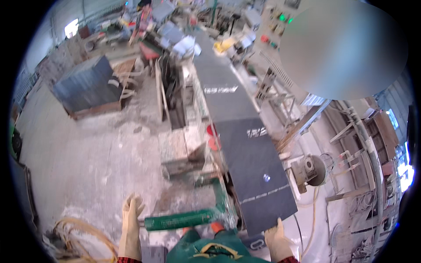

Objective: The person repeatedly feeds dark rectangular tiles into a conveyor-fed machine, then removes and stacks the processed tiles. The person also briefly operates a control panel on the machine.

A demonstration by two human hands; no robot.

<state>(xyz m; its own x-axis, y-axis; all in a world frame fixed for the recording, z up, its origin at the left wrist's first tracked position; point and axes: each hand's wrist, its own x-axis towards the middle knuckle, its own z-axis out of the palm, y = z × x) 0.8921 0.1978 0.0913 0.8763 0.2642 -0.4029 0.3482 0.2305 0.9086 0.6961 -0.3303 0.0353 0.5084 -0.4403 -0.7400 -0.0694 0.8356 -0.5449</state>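
Observation:
A long run of flat dark grey slabs [258, 171] with white markings lies on a conveyor line stretching away from me. At the near end, my right hand [277, 241], in a cream glove, has its fingers on the front edge of the nearest slab, close to its right corner. To the left, my left hand [130, 209], in a matching glove, hangs over the floor with nothing in it, its fingers loosely bent and apart. Between my hands is a green roller [179, 220] at the conveyor's left near end. I wear a green apron [215, 250].
A dark metal box [87, 85] stands on the dusty floor at left. Beside the conveyor on the right sits a motor [309, 168]. Yellowish hoses [83, 232] lie coiled at lower left. Yellow and white items clutter the far end. A blurred patch hides the upper right.

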